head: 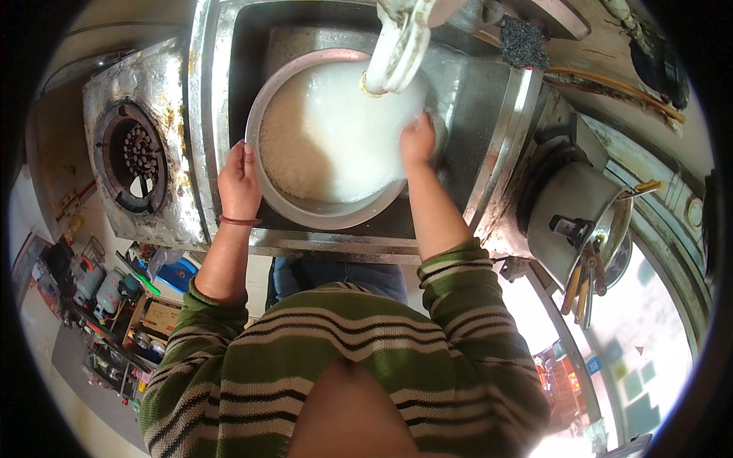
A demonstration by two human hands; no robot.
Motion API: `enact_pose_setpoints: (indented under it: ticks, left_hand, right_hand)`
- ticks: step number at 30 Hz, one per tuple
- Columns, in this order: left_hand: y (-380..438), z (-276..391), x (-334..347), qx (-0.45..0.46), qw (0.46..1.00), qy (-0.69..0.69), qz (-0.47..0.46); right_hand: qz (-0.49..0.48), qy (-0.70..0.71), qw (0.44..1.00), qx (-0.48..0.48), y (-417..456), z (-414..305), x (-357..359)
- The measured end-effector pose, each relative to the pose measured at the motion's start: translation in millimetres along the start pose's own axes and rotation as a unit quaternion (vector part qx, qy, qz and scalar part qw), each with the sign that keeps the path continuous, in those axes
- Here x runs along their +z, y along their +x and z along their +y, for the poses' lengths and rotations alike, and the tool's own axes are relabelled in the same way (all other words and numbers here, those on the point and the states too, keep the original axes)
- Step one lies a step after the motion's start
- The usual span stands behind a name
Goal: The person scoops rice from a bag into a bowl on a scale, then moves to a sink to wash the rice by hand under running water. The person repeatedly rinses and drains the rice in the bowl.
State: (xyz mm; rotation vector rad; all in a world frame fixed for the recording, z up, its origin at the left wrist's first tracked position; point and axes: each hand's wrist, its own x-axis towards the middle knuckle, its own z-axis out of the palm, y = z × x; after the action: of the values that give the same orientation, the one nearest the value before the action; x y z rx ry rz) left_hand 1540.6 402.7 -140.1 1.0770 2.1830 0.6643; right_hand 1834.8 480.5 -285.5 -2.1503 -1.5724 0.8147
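Observation:
A round metal basin (326,222) is held in the stainless steel sink (484,114). Pale rice-like grains (292,146) lie along its left part, and cloudy white water (361,143) covers the rest and reaches the right rim. My left hand (239,177) grips the left rim, thumb up against the outer edge, with a reddish bangle on that wrist. On the opposite side my right hand (418,140) holds the right rim, its fingers partly hidden beneath. Above the far part of the basin hangs a stained white spout (395,54), hiding some of the rim.
Left of the sink is a gas burner (137,163) on a worn metal stove. A large lidded pot (564,212) stands to the right, with several wooden- or yellow-handled utensils (587,280) beside it. A dark scouring pad (524,43) lies at the sink's far right corner.

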Motion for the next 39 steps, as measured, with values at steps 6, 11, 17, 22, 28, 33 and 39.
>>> enact_pose_setpoints:
  ticks: [6,11,17,22,28,33,39]
  left_hand:
    - [0.5,1.9,7.8,0.010,1.000,-0.015,0.010]
    - [-1.0,11.0,11.5,-0.007,0.999,-0.029,0.013]
    - [-1.2,15.8,15.3,-0.010,0.999,-0.049,0.017]
    - [-0.9,18.1,20.9,-0.007,0.998,-0.058,0.023]
    - [-0.6,23.4,22.8,0.020,0.998,-0.053,0.033]
    - [-0.7,28.3,24.3,0.006,0.998,-0.061,0.026]
    - [-1.1,34.3,27.9,0.022,0.997,-0.069,0.030]
  right_hand:
    - [0.024,-0.010,0.999,-0.034,13.4,3.7,-3.7]
    - [0.035,-0.017,0.998,-0.058,19.0,12.5,-1.7]
    - [0.011,0.010,0.999,-0.031,21.0,8.1,-5.0]
    - [0.017,0.015,0.999,-0.034,25.4,15.8,-2.7]
    - [0.029,0.032,0.998,-0.048,26.8,20.8,1.2]
    - [0.024,0.015,1.000,-0.014,27.6,22.1,0.9]
    - [0.011,0.006,1.000,-0.003,34.7,43.9,10.4]
